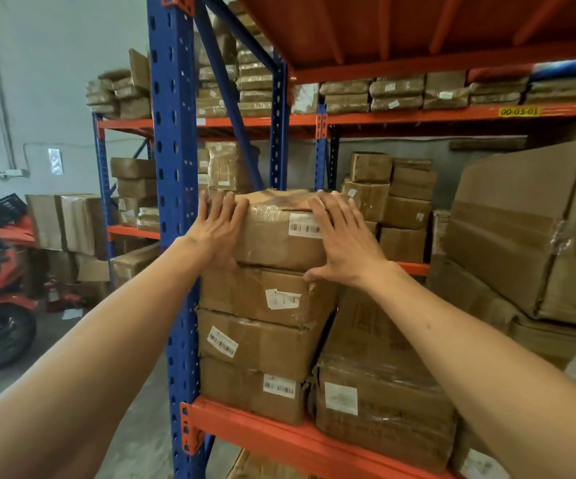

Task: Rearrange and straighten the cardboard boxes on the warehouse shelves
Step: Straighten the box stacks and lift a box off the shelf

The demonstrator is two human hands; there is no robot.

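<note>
Pressing flat on top box (276, 233), both hands (219, 229) (343, 243).

In front of you is the orange shelf beam (279, 440), fixed to a blue upright (172, 202). Directly on this shelf rest two things — the bottom box (245, 392) of a four-box stack, touching the upright side, and just beside it on your right a wrapped carton (383, 409) with a white label.
</note>
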